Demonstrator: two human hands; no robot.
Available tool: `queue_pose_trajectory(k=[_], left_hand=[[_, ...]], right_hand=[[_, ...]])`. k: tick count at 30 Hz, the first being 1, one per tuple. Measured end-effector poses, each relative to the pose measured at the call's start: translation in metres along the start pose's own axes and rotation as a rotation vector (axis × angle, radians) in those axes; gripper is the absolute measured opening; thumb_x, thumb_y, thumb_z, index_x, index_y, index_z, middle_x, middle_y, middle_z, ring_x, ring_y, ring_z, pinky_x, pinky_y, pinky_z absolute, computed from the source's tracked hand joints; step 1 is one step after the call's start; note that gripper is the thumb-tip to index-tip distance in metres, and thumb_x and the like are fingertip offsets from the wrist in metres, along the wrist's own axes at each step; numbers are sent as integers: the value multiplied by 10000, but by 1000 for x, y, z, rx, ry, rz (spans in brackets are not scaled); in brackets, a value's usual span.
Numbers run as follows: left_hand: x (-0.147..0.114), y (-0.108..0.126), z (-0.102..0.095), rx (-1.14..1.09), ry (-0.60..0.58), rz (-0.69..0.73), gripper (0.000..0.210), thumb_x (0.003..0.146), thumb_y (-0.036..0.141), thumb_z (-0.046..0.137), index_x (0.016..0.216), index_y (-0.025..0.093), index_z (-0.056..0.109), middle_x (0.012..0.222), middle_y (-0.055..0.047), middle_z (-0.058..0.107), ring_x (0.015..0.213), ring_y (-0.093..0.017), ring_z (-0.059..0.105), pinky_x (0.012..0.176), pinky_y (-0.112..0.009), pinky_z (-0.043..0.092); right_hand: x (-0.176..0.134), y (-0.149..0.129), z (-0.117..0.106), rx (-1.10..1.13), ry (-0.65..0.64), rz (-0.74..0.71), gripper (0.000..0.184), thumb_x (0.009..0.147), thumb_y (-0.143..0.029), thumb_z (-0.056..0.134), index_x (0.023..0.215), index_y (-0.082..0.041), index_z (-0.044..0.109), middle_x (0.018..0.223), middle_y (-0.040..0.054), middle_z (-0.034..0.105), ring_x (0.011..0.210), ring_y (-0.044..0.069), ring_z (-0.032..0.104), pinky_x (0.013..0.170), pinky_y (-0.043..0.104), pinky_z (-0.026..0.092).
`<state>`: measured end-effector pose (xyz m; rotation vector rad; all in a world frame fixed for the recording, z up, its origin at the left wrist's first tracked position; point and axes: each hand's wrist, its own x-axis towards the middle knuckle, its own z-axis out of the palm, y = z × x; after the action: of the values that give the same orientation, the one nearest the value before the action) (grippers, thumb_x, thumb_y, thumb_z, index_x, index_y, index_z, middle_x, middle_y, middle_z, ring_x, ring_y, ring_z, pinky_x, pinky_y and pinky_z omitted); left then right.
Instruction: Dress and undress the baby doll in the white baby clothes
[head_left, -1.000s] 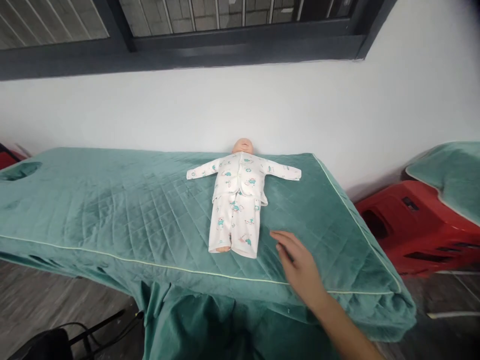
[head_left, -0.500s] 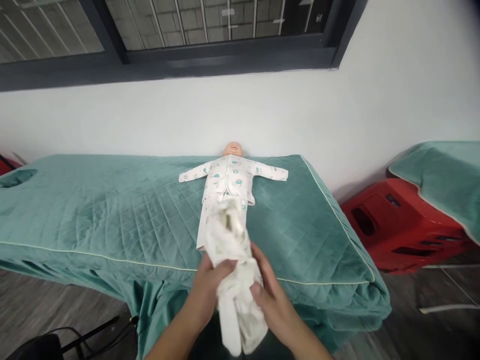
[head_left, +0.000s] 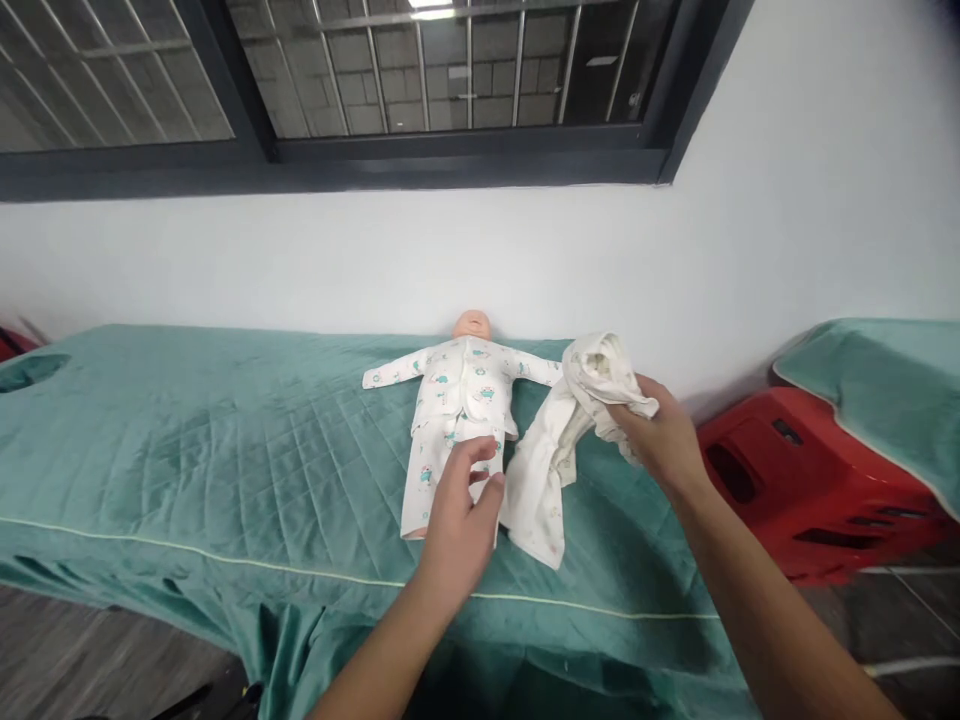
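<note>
A baby doll (head_left: 471,385) lies on its back on the green quilted bed cover (head_left: 225,450), dressed in a white printed jacket and trousers, its arms spread wide. My right hand (head_left: 660,435) grips bunched white baby clothes (head_left: 551,440) to the right of the doll; one end hangs down onto the cover, and the bundle overlaps the doll's sleeve end. Over the doll's legs hovers my left hand (head_left: 465,520), fingers curved and apart, with nothing in it. Whether it touches the trousers is hard to tell.
Behind the bed rises a white wall (head_left: 337,260) with a dark-framed barred window (head_left: 450,160). At the right stands a red plastic stool (head_left: 817,480) beside another green-covered surface (head_left: 885,370). A face hole (head_left: 34,372) opens at the bed's left end.
The white clothes, held in both hands before the doll's legs, have moved right and away from me in my right hand. My left hand has let go. The view has tilted up slightly.
</note>
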<state>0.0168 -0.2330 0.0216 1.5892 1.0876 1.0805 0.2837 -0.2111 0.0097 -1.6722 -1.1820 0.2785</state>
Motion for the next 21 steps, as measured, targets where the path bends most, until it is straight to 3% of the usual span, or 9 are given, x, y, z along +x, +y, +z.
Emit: queue_pose_trajectory(k=[3, 6, 11, 14, 17, 19, 21], left_hand=[[9, -13, -16, -17, 43, -103, 266, 912, 273, 505, 1168, 239, 566, 1256, -62, 593, 1143, -201, 572, 1012, -371, 449], [16, -24, -29, 6, 38, -91, 246, 915, 304, 502, 1134, 239, 594, 1251, -55, 603, 1099, -197, 591, 986, -360, 459], [23, -31, -32, 42, 49, -40, 194, 897, 251, 479, 985, 216, 648, 1091, -54, 664, 1060, -199, 605, 960, -341, 470], [23, -32, -19, 29, 4, -18, 195, 889, 220, 478, 977, 214, 651, 1044, -53, 668, 992, -185, 625, 924, -327, 489], [20, -33, -10, 29, -42, 44, 210, 910, 228, 487, 1044, 228, 648, 1121, -56, 658, 1037, -178, 618, 931, -315, 488], [16, -34, -13, 32, -57, 67, 218, 922, 239, 490, 1076, 238, 646, 1168, -54, 649, 1069, -178, 610, 950, -316, 485], [12, -35, -24, 29, -37, 76, 214, 926, 254, 497, 1070, 240, 654, 1168, -52, 650, 1082, -184, 607, 969, -328, 487]], right_hand=[[23, 42, 15, -349, -125, -12, 437, 873, -400, 535, 1239, -182, 633, 1204, 113, 649, 1094, 293, 612, 973, 412, 455], [16, 66, 31, -551, -288, -26, 474, 902, -407, 506, 1297, -159, 590, 1305, 168, 574, 1159, 324, 573, 1005, 456, 427], [-16, 81, 59, -639, -308, -60, 852, 831, -664, 550, 1508, -202, 317, 1462, 212, 400, 1291, 430, 437, 989, 548, 408], [-30, 69, 87, -677, -251, -59, 942, 780, -646, 628, 1540, -251, 235, 1489, 221, 346, 1276, 474, 421, 901, 569, 436], [-38, 37, 107, -626, -287, -99, 818, 797, -449, 665, 1507, -244, 314, 1373, 200, 465, 1137, 387, 549, 860, 462, 461], [-39, 12, 105, -575, -358, -114, 725, 793, -348, 653, 1464, -251, 394, 1290, 159, 526, 1013, 318, 613, 810, 390, 470], [-33, -7, 86, -539, -398, -127, 663, 774, -305, 648, 1413, -276, 469, 1250, 120, 554, 935, 279, 637, 767, 351, 472]])
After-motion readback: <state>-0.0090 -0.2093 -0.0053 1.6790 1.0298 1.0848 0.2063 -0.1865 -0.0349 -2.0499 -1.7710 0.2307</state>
